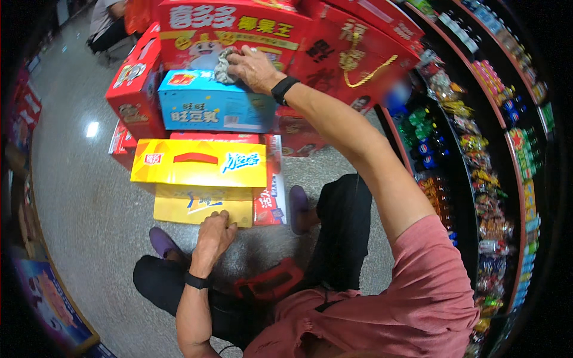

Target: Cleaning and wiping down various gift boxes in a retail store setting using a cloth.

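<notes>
My right hand (pixel 255 68) reaches forward, its fingers closed on a crumpled grey cloth (pixel 223 67). The cloth lies at the back edge of a blue carton (pixel 239 104), against the front of a large red gift box (pixel 191 45). Nearer to me, a bright yellow carton (pixel 203 170) with a red handle strip stands in front of the blue one. My left hand (pixel 215 235) rests with its fingers on the duller yellow face (pixel 170 206) below that carton's top. Its thumb is hard to make out.
Red gift boxes stand on the left (pixel 136 77) and far right (pixel 340 53), one with a gold cord handle (pixel 376 71). A red and white box (pixel 274 206) sits beside the yellow carton. Shelves of bottles and packaged snacks (pixel 477 155) curve along the right. A person (pixel 110 24) is at the far left.
</notes>
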Available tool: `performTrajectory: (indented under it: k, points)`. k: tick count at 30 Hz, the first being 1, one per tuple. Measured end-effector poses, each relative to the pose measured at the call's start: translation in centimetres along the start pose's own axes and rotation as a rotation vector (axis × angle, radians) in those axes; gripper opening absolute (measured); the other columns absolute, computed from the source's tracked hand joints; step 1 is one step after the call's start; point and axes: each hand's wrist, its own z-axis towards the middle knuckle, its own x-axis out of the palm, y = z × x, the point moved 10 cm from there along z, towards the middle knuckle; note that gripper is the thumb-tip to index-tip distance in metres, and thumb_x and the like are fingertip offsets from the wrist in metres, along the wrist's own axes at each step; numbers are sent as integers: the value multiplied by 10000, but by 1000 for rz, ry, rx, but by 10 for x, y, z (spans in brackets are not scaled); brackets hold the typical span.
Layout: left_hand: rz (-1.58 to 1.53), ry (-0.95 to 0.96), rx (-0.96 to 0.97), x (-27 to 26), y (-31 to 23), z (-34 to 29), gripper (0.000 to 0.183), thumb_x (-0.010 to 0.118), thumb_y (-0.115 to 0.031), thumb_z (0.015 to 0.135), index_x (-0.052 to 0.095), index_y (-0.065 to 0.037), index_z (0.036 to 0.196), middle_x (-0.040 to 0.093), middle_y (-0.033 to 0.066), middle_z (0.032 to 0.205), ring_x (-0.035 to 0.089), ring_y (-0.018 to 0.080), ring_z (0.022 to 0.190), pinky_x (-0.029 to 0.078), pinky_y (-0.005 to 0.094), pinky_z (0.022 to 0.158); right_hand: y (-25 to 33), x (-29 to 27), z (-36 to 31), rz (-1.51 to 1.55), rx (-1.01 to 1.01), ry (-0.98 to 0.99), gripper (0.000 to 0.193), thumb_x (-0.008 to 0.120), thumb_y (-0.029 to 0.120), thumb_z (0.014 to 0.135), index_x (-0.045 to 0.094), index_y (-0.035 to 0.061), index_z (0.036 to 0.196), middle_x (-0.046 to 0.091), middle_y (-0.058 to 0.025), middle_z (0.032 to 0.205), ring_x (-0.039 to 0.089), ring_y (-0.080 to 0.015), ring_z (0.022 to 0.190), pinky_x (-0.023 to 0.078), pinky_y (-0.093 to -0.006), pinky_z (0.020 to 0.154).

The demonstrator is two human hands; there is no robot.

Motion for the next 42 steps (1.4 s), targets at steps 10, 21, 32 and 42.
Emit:
performTrajectory:
  k: [10, 21, 32, 42]
  points:
    - [-27, 17, -30, 0, 24, 8, 253, 616, -151, 773, 564, 52, 914, 581, 268, 739, 585, 413, 753, 461, 430, 668, -33, -19, -52, -66, 227, 120, 271, 644, 181, 663, 621, 177, 933, 532, -111, 1028, 538, -293, 880, 504, -391, 626]
    - [11, 75, 60, 18, 28, 2, 201, 596, -136, 776, 548, 48, 842, 569, 259, 758, 549, 421, 751, 445, 467, 685, -100, -197, -79, -72, 322, -489, 265, 618, 110, 676, 572, 151, 934, 506, -94, 1035, 484, -294, 934, 421, -384, 721]
    - [9, 80, 52, 6, 16, -15, 189, 612, -97, 765, 545, 47, 867, 571, 271, 774, 559, 427, 762, 444, 469, 683, -30, -39, -159, -1, 223, -176, 201, 556, 179, 730, 556, 180, 931, 470, -41, 1150, 453, -241, 953, 385, -378, 734]
    - [32, 131, 30, 11, 20, -13, 204, 611, -82, 758, 547, 44, 906, 561, 276, 771, 556, 434, 755, 448, 471, 667, 59, 133, -262, 329, 520, 535, 130, 557, 123, 748, 617, 130, 863, 498, -134, 1039, 505, -330, 977, 469, -428, 738]
